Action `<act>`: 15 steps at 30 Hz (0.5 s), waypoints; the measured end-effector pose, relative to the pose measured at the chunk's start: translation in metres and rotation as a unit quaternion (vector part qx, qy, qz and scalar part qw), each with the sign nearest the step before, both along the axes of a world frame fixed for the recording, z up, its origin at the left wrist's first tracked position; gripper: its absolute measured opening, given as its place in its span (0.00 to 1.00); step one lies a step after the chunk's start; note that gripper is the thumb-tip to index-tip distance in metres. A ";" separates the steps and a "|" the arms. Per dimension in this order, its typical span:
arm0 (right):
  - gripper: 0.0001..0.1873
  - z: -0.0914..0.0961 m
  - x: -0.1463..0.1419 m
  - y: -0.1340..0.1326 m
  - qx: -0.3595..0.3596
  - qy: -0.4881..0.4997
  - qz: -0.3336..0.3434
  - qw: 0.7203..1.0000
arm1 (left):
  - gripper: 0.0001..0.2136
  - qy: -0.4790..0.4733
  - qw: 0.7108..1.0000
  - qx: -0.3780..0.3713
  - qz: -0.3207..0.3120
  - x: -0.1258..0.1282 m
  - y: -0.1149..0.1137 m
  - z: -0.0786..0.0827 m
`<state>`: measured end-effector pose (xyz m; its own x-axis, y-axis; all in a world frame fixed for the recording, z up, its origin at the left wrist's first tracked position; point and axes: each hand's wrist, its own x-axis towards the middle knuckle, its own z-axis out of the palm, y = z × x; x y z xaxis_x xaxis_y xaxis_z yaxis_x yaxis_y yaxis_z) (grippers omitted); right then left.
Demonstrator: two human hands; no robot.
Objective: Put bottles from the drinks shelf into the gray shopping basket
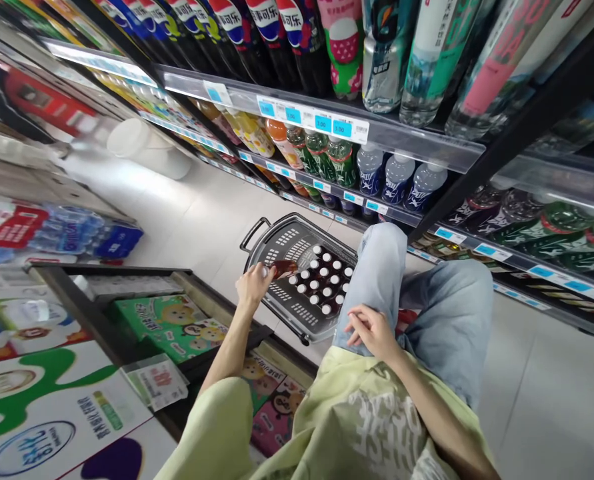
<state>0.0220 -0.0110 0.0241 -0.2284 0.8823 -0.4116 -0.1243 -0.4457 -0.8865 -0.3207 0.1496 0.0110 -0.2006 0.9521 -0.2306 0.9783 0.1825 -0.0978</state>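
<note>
My left hand [253, 285] is closed around the white-capped end of a dark brown bottle [285, 268], which lies tilted over a grey plastic basket [301, 227]. The basket stands on the floor in front of my knees. Inside it, several brown bottles [327, 291] with white caps stand upright in close rows at the right; part of them is hidden behind my knee. My right hand [374, 331] rests on my thigh, holding nothing, with its fingers loosely apart.
Shelves with cola bottles [297, 50] and other drinks rise ahead and to the right. A dark display frame [111, 307] with boxed goods [169, 323] stands close on my left. Beyond it are packed water bottles [71, 230] and a white bucket [147, 148] on the tiled floor.
</note>
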 end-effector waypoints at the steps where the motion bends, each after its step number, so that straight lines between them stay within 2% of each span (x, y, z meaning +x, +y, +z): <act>1: 0.20 0.000 0.000 0.000 -0.002 -0.002 0.000 1.000 | 0.23 -0.002 1.000 -0.016 -0.008 -0.005 0.007 -0.013; 5: 0.20 -0.002 -0.002 -0.001 -0.012 -0.005 -0.001 1.000 | 0.22 -0.005 0.996 -0.087 -0.009 -0.019 0.029 -0.062; 8: 0.19 -0.002 -0.003 0.000 -0.028 -0.002 0.001 1.000 | 0.22 -0.003 0.990 -0.139 0.016 -0.027 0.040 -0.091; 15: 0.17 0.002 -0.007 0.005 -0.044 -0.001 0.007 0.999 | 0.24 0.015 0.979 -0.196 0.055 -0.052 0.044 -0.132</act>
<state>0.0152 -0.0060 0.0261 -0.2389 0.8390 -0.4888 -0.1155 -0.5244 -0.8436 -0.3726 0.1940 -0.1210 -0.3087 0.7643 -0.5662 0.9507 0.2292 -0.2089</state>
